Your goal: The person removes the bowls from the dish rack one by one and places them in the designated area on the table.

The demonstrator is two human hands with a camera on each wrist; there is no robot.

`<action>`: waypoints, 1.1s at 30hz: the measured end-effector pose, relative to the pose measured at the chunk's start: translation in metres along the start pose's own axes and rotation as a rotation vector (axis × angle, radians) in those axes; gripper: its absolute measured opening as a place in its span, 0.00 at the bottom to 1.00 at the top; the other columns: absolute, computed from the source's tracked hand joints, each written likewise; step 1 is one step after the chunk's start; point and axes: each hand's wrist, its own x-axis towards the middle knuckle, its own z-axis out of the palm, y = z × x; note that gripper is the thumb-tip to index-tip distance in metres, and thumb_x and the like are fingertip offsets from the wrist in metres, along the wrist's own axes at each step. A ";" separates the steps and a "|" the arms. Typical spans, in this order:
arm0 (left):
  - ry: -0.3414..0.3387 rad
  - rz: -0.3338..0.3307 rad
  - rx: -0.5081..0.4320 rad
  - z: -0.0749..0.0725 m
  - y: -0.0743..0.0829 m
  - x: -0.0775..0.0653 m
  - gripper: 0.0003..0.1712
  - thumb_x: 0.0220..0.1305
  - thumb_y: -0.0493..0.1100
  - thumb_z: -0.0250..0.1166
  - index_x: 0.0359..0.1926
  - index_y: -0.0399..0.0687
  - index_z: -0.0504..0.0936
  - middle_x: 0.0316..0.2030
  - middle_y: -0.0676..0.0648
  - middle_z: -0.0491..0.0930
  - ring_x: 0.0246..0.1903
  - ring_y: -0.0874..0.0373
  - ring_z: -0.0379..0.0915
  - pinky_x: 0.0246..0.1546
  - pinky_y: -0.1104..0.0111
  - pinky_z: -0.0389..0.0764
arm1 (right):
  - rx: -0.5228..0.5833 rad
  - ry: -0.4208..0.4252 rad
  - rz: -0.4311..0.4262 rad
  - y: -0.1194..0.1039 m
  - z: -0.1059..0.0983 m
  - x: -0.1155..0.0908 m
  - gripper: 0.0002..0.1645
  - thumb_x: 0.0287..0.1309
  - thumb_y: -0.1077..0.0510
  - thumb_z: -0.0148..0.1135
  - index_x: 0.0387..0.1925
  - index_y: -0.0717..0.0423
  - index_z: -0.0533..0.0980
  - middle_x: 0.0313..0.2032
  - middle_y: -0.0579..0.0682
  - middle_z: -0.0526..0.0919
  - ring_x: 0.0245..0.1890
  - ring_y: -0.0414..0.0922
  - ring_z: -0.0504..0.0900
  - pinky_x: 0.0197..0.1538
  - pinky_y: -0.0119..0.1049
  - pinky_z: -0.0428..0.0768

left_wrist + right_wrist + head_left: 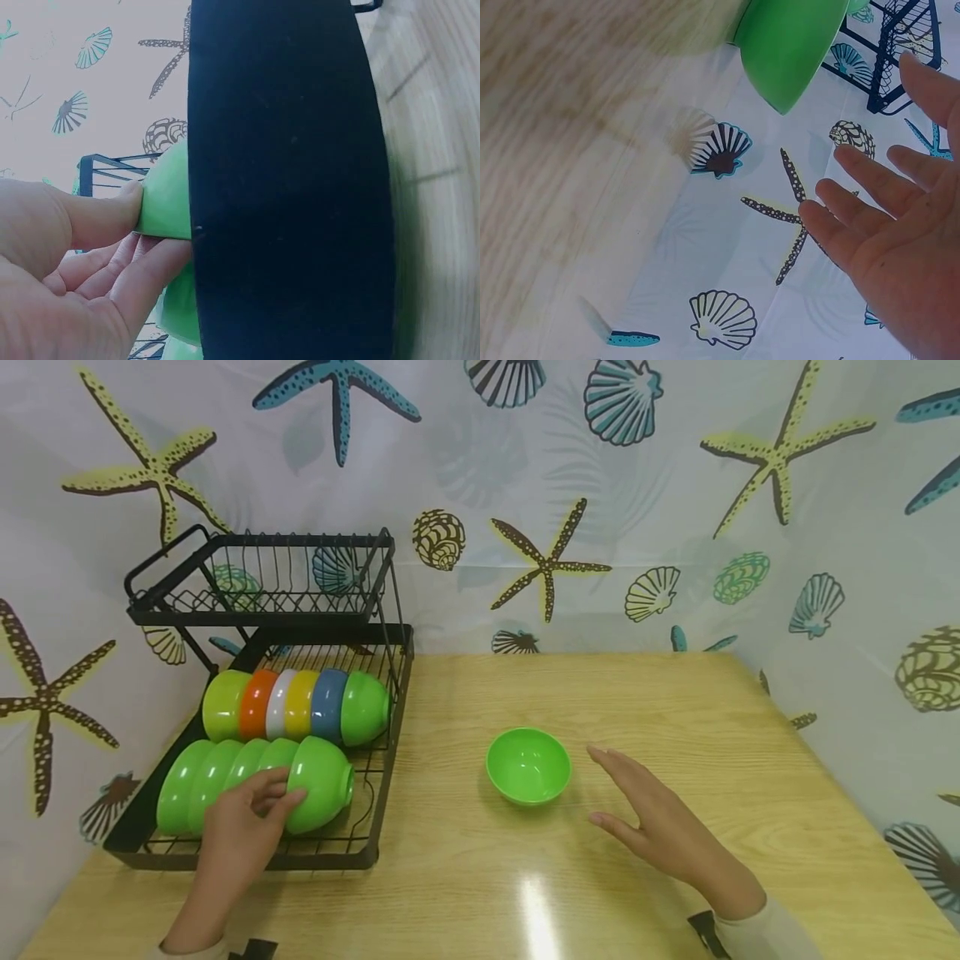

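Fingers and thumb of my left hand point(238, 822) pinch the near row's rightmost green bowl point(322, 787) by its rim in the dish rack point(322, 862); a light, steady grip should spare its neighbours point(217, 770) knocks. My right hand point(663, 827), fingers straight, hovers beside the lone green bowl point(528, 767) on the table point(465, 868).

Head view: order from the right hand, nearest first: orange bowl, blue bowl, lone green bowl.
1. Lone green bowl: on the table, left of the right hand.
2. Blue bowl: in the rack, back row.
3. Orange bowl: same row, farther left.
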 end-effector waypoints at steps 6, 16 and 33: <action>0.019 0.009 -0.013 0.000 0.004 -0.001 0.22 0.63 0.43 0.66 0.53 0.32 0.78 0.41 0.33 0.82 0.43 0.38 0.80 0.36 0.57 0.85 | 0.004 -0.004 0.002 0.000 0.000 0.001 0.45 0.59 0.52 0.65 0.73 0.52 0.54 0.68 0.57 0.63 0.68 0.61 0.60 0.63 0.61 0.66; 0.062 0.069 -0.069 0.003 0.028 -0.009 0.17 0.60 0.40 0.68 0.49 0.38 0.83 0.37 0.41 0.85 0.41 0.47 0.82 0.40 0.60 0.84 | -0.005 -0.014 0.002 0.002 0.002 0.000 0.44 0.59 0.51 0.66 0.72 0.54 0.57 0.68 0.56 0.63 0.68 0.61 0.59 0.63 0.63 0.65; 0.052 0.456 -0.196 0.023 0.069 -0.007 0.16 0.49 0.26 0.71 0.42 0.37 0.86 0.36 0.45 0.86 0.35 0.63 0.81 0.33 0.81 0.81 | -0.033 0.017 -0.085 -0.006 0.007 0.004 0.43 0.57 0.51 0.67 0.70 0.55 0.61 0.67 0.55 0.67 0.66 0.60 0.63 0.64 0.59 0.66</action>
